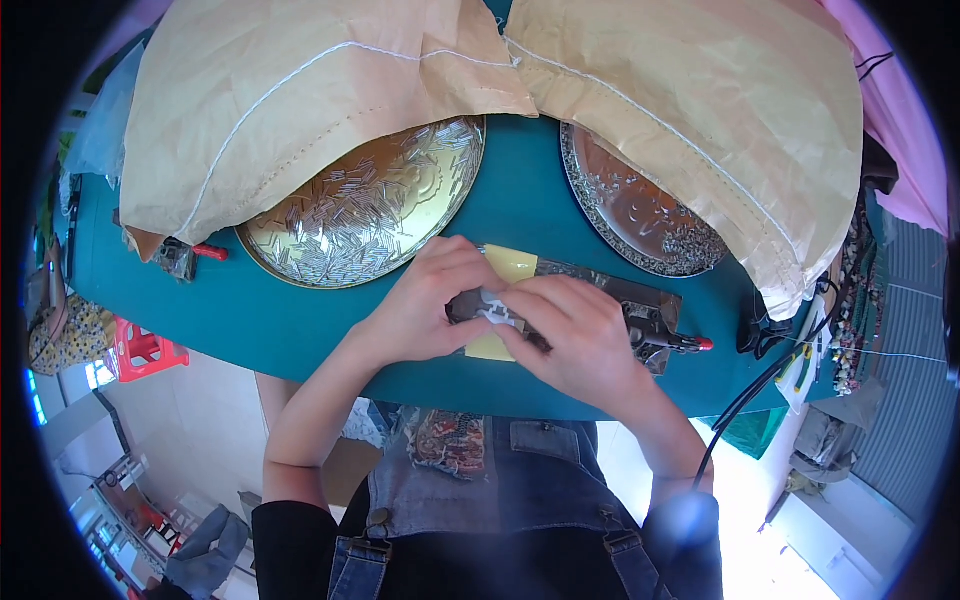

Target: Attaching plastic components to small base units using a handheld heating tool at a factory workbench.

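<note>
Over a dark metal fixture [650,297] with yellow pads [511,263], my two hands meet at the middle of the table. My left hand [428,298] has its thumb and fingers closed at the left side of a small white-and-grey piece with notched edges [497,308]. From the other side my right hand [572,322] pinches the same piece, fingers bent over it. The fingers cover much of the piece, so its full shape is hidden. A toggle clamp with a red tip [704,344] sits at the fixture's right end, beside my right hand.
On the green table [300,335], a round gold tray [355,268] holds many thin silvery pieces; a second tray [605,225] holds small metallic bits. Brown paper sacks [330,95] cover their far parts. A red-handled tool [210,252] lies left; black cables [770,380] hang right.
</note>
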The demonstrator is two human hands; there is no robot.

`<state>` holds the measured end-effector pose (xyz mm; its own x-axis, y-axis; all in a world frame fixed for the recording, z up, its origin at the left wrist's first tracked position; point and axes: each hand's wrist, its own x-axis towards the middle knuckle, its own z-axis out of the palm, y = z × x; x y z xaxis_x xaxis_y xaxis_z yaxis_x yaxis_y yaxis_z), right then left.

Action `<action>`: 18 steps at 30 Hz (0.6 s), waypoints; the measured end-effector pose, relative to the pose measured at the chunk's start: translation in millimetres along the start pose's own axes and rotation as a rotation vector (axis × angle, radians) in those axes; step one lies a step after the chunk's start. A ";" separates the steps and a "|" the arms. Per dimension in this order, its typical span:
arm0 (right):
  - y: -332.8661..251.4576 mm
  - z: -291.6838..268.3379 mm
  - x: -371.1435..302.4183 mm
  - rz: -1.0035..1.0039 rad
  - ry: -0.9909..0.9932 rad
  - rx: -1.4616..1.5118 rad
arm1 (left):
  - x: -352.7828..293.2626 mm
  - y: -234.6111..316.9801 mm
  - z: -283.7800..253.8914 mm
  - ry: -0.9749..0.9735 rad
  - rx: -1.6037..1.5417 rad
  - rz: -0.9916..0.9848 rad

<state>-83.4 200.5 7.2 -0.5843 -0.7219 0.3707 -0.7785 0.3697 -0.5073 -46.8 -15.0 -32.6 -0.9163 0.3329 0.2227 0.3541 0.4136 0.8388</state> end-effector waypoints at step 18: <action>-5.0 3.0 -3.1 0.092 -0.045 -0.017 | -3.1 -1.6 0.4 0.024 -0.031 -0.001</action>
<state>-77.0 199.1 6.3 -0.6428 -0.7101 0.2874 -0.7260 0.4451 -0.5242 -44.4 -16.4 -34.8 -0.9210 0.3119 0.2333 0.3475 0.3873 0.8540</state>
